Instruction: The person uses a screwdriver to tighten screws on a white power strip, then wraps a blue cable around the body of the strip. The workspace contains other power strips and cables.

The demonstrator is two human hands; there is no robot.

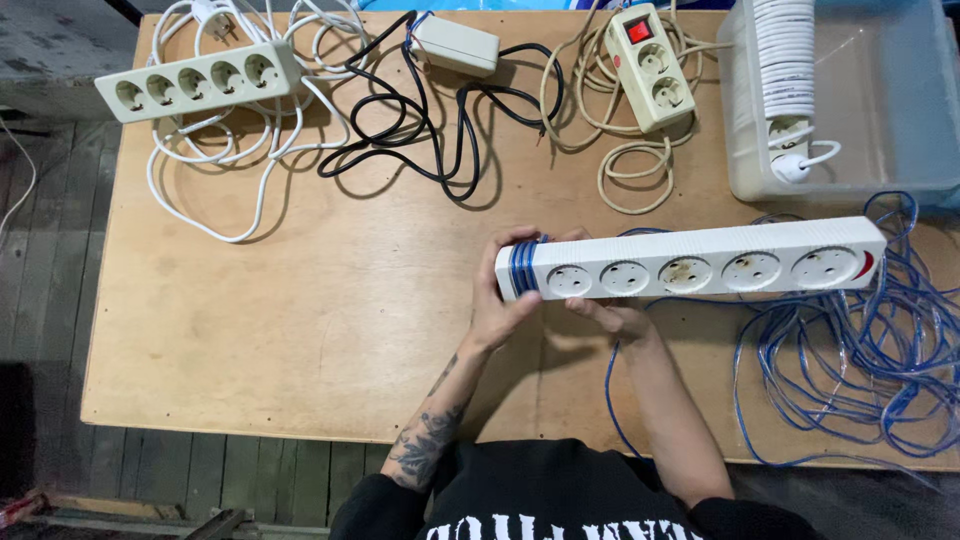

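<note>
My left hand grips the end of a long white power strip, fingers curled over a few turns of blue cable wound round it. My right hand holds the strip from underneath, just beside the left, closed on its lower edge. The strip is held level above the wooden counter (its five sockets face up). Loose blue cable trails off to my right. Another white strip lies well apart at the far left.
</note>
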